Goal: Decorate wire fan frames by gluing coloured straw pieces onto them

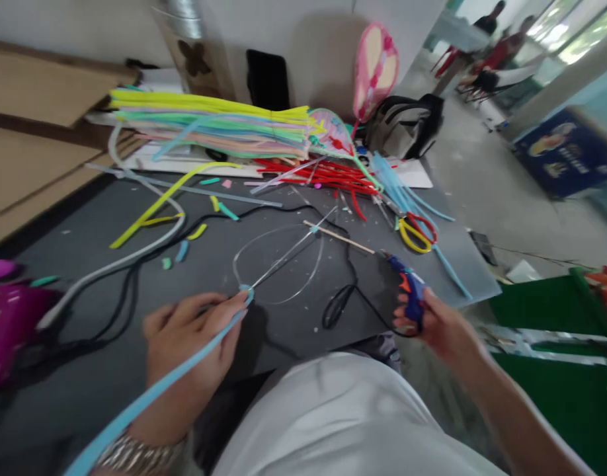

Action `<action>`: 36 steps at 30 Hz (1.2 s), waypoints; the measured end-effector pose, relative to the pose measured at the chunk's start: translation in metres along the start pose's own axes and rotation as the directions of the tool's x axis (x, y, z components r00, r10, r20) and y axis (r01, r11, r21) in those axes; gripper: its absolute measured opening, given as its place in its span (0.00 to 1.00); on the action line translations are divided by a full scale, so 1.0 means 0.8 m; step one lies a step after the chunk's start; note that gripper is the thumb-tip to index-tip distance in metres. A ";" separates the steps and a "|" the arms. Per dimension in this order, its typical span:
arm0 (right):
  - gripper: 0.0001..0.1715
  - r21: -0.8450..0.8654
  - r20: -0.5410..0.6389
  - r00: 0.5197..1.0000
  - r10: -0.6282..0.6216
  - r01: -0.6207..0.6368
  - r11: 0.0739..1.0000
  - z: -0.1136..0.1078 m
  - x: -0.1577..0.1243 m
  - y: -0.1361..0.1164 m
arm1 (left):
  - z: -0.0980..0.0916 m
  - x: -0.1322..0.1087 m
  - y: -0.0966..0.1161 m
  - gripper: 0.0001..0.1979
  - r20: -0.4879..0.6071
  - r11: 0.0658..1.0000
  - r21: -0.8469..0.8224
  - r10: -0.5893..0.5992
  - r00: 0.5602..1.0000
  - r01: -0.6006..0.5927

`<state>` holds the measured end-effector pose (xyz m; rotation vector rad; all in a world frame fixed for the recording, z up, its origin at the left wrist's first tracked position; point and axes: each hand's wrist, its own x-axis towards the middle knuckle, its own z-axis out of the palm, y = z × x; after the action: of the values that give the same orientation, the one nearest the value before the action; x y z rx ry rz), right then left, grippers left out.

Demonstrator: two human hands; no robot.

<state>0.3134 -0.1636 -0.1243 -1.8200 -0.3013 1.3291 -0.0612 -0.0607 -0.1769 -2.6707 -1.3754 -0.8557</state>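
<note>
My left hand (189, 344) pinches a long light-blue strip (149, 396) against the bottom tip of a thin wire frame (278, 264) that lies on the dark grey mat (85, 251). A thin wooden stick (338, 237) crosses the top of the frame. My right hand (432, 324) is closed round a blue glue gun (410, 291) with an orange trigger, its nozzle pointing toward the stick. The gun's black cord (343, 297) loops over the mat between my hands.
A stack of coloured foam strips (209, 122) and red strips (328, 175) lies at the back. Yellow-and-red scissors (417, 231) are on the right. A magenta object (6, 317) is at the left. A black bag (405, 122) and green boards (556, 317) stand right. People sit far back.
</note>
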 end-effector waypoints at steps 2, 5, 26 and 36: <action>0.29 -0.301 -0.082 0.992 -0.095 0.066 0.951 -0.027 0.000 -0.003 | -0.001 0.001 0.003 0.09 -0.004 1.000 -0.010 -0.006 1.000 0.006; 0.21 -0.743 -0.173 0.801 -0.573 0.276 0.609 -0.042 0.006 -0.011 | -0.002 0.004 0.007 0.09 0.016 0.998 -0.043 -0.054 0.998 0.054; 0.11 -0.821 0.522 0.714 -0.467 0.274 -0.500 0.132 0.092 -0.092 | -0.002 0.010 0.002 0.09 0.025 0.999 -0.007 -0.041 0.999 0.041; 0.03 -0.935 0.291 0.715 -0.636 0.071 -0.348 0.075 0.077 -0.142 | -0.004 0.010 0.005 0.10 0.063 0.996 -0.017 -0.090 0.994 0.091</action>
<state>0.3168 -0.0264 -0.0869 -2.6241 -2.1288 -0.2691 -0.0556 -0.0580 -0.1696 -2.6900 -1.5203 -0.8036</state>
